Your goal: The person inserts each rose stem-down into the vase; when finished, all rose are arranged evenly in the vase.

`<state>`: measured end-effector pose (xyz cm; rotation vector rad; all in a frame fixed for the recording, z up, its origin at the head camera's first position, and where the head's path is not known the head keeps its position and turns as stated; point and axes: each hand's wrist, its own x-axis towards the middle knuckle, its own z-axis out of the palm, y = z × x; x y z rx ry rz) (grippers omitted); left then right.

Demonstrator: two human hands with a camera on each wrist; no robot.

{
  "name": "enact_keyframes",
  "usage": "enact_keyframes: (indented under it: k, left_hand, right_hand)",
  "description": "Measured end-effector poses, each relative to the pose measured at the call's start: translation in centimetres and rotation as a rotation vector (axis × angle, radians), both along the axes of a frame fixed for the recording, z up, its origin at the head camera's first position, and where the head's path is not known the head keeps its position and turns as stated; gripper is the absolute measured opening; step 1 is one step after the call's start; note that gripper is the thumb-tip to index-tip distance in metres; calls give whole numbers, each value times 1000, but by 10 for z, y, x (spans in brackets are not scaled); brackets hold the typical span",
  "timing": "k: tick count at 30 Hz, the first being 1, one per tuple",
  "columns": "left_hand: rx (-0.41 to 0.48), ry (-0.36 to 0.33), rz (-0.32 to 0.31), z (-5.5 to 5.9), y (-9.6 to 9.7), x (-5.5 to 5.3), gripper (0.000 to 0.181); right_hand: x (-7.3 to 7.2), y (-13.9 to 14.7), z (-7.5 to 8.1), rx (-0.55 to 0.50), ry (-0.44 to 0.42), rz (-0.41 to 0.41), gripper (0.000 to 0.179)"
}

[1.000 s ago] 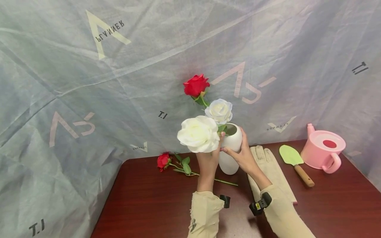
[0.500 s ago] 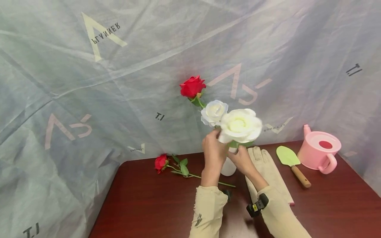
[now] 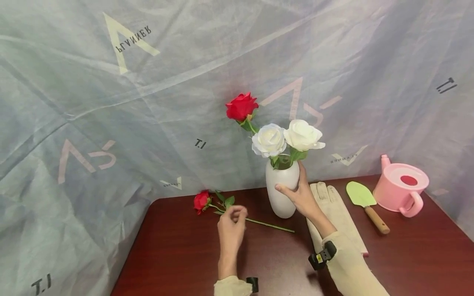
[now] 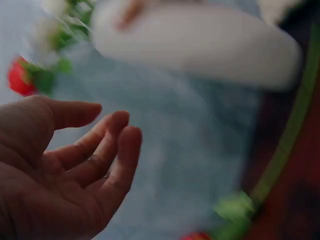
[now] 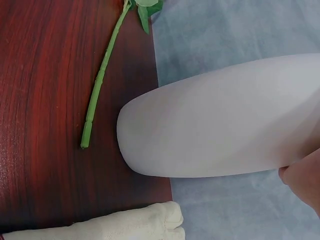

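A white vase stands upright on the table, and my right hand grips its right side with the thumb across the front. From its mouth rise a red rose, a bluish-white rose and a cream-white rose. My left hand hovers over the stem of another red rose that lies on the table. In the left wrist view the fingers of that hand are loosely bent, with nothing between them. The lying rose's green stem shows beside the vase base in the right wrist view.
Right of the vase lie cream gloves and a hand trowel with a green blade and wooden handle. A pink watering can stands at the table's back right. A grey printed cloth hangs behind the dark red table.
The cream-white rose has gone from my left hand into the vase, on the right side. My left hand has let go and moved left and down. My right hand stays at the vase.
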<state>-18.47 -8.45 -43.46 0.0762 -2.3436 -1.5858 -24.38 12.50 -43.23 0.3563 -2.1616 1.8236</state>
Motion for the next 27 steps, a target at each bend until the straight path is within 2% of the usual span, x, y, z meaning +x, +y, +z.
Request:
enact_keyframes:
  k: [4,9,13,17,21,27]
  left_hand:
    - [-26,-185,34,-32,-24,-3,18]
    - [19,-329,-2,-56,-33,-12,21]
    - [40,-353,-26,-66,-30,-21,21]
    - [-8,-360,-27,-72,-22,-28,20]
    - [-121,-387,-22,-75,-11,-36,26]
    - [-328,-411,-13,-74,6,-51,41]
  right_hand:
    - [4,-3,3,0,-4,-2,98]
    - [4,-3,4,4,1,-9,97]
    - [-1,-2,1,6,11,-1,99]
    - [-10,1,-12,25,7,-14,100]
    - [-12,2,-17,38,2,-23,100]
    - [0,-2,1,0,-12,-5,99]
